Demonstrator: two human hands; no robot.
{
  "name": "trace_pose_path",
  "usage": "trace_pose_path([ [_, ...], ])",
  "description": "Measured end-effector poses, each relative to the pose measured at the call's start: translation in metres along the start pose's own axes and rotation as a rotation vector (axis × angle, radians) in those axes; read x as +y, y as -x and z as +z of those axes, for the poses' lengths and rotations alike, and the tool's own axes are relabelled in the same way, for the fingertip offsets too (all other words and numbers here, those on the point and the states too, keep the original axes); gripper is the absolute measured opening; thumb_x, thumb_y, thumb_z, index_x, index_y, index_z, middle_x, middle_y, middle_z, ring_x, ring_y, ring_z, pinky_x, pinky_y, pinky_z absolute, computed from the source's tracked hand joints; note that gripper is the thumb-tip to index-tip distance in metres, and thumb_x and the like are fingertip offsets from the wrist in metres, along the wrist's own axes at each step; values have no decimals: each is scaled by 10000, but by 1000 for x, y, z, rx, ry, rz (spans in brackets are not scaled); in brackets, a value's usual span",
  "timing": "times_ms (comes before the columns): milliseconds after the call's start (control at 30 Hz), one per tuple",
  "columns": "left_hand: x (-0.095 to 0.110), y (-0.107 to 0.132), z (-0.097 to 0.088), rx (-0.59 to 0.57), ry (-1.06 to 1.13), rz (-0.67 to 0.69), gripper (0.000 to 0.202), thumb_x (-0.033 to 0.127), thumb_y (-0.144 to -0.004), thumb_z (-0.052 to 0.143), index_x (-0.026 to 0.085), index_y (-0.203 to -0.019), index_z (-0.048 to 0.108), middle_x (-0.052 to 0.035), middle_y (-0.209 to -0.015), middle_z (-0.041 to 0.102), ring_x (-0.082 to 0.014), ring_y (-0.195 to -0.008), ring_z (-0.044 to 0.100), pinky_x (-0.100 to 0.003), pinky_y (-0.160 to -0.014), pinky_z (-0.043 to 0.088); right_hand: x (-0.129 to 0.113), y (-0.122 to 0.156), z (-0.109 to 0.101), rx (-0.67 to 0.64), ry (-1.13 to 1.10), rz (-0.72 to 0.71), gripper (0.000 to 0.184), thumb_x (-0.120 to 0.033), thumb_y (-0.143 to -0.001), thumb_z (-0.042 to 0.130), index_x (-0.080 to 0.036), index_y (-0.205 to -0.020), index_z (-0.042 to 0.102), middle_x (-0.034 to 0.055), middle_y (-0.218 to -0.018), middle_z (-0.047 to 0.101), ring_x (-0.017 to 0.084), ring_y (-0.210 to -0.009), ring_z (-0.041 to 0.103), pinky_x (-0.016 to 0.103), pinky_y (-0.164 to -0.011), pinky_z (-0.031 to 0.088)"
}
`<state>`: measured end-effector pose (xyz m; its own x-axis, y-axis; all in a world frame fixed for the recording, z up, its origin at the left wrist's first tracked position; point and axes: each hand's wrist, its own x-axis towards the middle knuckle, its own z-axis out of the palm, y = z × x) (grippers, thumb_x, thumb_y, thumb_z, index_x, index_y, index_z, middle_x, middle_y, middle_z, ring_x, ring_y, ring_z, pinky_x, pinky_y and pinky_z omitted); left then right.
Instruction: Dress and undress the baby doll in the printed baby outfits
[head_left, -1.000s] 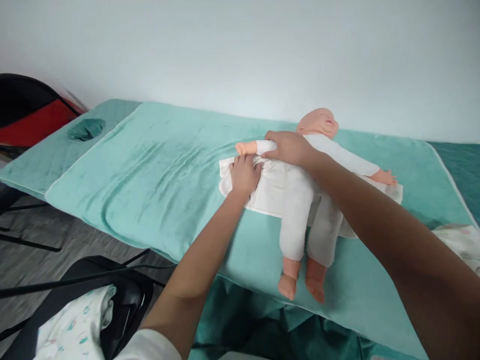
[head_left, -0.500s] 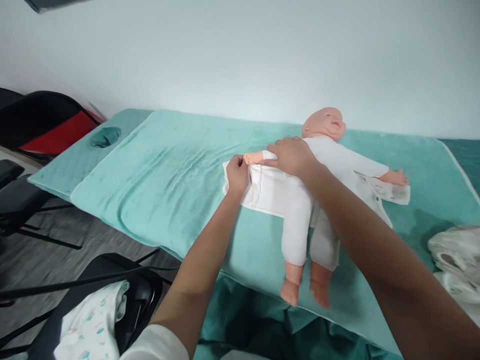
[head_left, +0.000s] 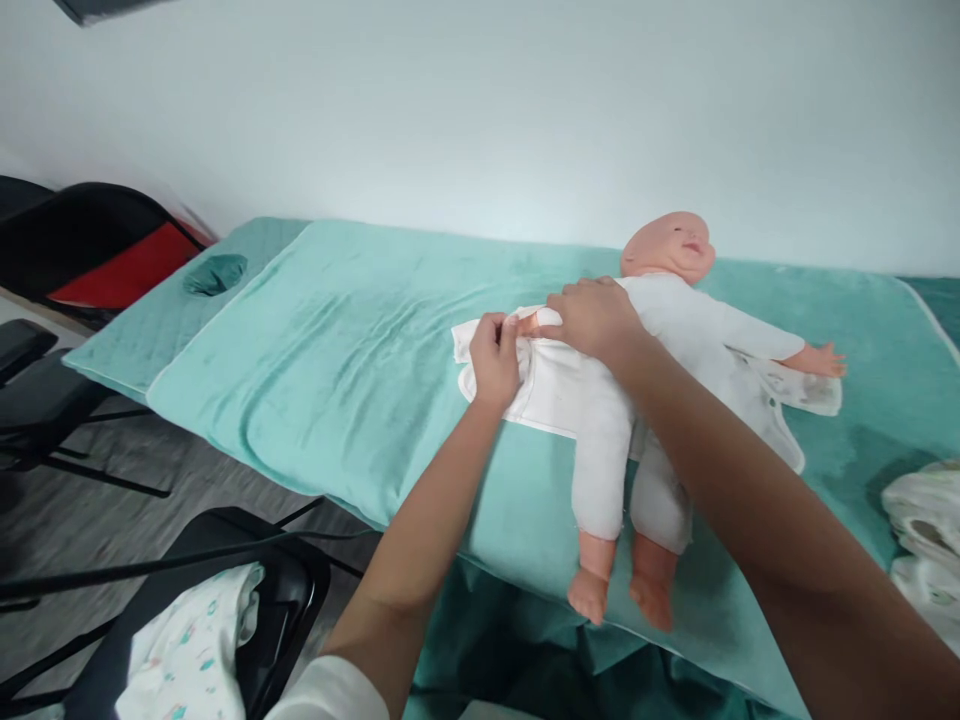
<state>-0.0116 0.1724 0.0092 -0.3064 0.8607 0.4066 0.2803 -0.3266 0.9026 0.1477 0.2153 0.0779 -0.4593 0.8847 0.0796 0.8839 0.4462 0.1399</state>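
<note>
A baby doll [head_left: 660, 318] in white lies face up on the massage bed, legs toward me. Under its body a white baby shirt [head_left: 551, 392] is spread, one sleeve [head_left: 465, 342] sticking out at the left and the other side showing beneath the doll's outstretched arm at the right. My left hand [head_left: 496, 362] is closed, pinching the shirt's sleeve cloth around the doll's hand, which is mostly hidden. Just beside it, my right hand [head_left: 596, 318] is wrapped over the doll's arm, its fingers closed near the wrist [head_left: 529, 324].
A green cover [head_left: 322, 350] lies over the bed, with a face hole [head_left: 216, 275] at its left end. Patterned white cloth [head_left: 187, 640] rests on a black chair [head_left: 296, 590] at lower left. Crumpled white cloth [head_left: 930, 520] sits at the right edge. A white wall [head_left: 480, 120] stands behind.
The doll's hand, bare and visible before, is now mostly covered by cloth and my left fingers. My left hand has moved closer to my right one. The view has shifted slightly left.
</note>
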Motion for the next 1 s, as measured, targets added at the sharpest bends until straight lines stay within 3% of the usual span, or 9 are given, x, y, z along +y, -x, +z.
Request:
trace_pose_path([
  [133, 15, 14, 10, -134, 4, 57, 280, 447, -1003, 511, 225, -839, 561, -14, -823, 581, -152, -789, 534, -283, -783, 423, -6, -2, 2, -2, 15, 2, 399, -499, -989, 474, -180, -1049, 706, 164, -1040, 709, 337, -1031, 605, 459, -897, 399],
  [333, 27, 23, 24, -226, 94, 6, 320, 497, -998, 503, 226, -832, 539, -15, -812, 571, -154, -779, 522, -288, -777, 426, -12, 1, -8, -61, 40, 14, 242, -162, -914, 463, -156, -1057, 658, 164, -1048, 694, 332, -1042, 604, 437, -877, 384],
  [500, 32, 30, 35, -219, 220, -94, 312, 508, -993, 513, 226, -861, 488, 9, -789, 507, -134, -736, 476, -273, -734, 412, -13, -1, -5, -47, 43, 38, 248, -115, -885, 469, -130, -1076, 625, 171, -1055, 680, 337, -1040, 614, 424, -869, 395],
  [633, 30, 32, 33, -292, 340, -199, 266, 446, -990, 536, 227, -855, 469, 33, -746, 446, -116, -665, 414, -262, -677, 380, -16, -1, -2, 8, 55, 57, 311, -79, -860, 465, -103, -1139, 600, 191, -1109, 665, 341, -1043, 619, 428, -889, 414],
  [733, 26, 30, 28, -292, 375, -258, 208, 379, -973, 566, 221, -862, 489, 42, -738, 438, -110, -666, 409, -253, -680, 372, -15, 6, -3, 86, -5, 66, 294, -123, -888, 470, -101, -1146, 608, 208, -1163, 657, 355, -1089, 604, 449, -935, 424],
  [833, 20, 26, 27, -248, 353, -277, 147, 348, -938, 612, 211, -942, 558, 32, -820, 510, -111, -737, 456, -248, -748, 391, -4, 28, -4, 247, -169, 152, 326, -243, -951, 463, -122, -1221, 599, 200, -1247, 645, 362, -1174, 577, 480, -1007, 427],
  [933, 16, 24, 27, -276, 338, -298, 174, 339, -913, 636, 204, -1019, 608, 12, -906, 584, -124, -814, 506, -250, -795, 403, 21, 67, 4, 470, -323, 359, 384, -341, -970, 456, -159, -1288, 573, 185, -1314, 616, 349, -1248, 544, 491, -1058, 430],
  [1000, 14, 23, 28, -280, 314, -281, 141, 334, -913, 628, 199, -945, 604, 18, -861, 574, -123, -802, 501, -247, -788, 396, 41, 96, 15, 616, -424, 569, 429, -404, -933, 508, -160, -1280, 571, 188, -1310, 601, 342, -1267, 529, 492, -1078, 432],
])
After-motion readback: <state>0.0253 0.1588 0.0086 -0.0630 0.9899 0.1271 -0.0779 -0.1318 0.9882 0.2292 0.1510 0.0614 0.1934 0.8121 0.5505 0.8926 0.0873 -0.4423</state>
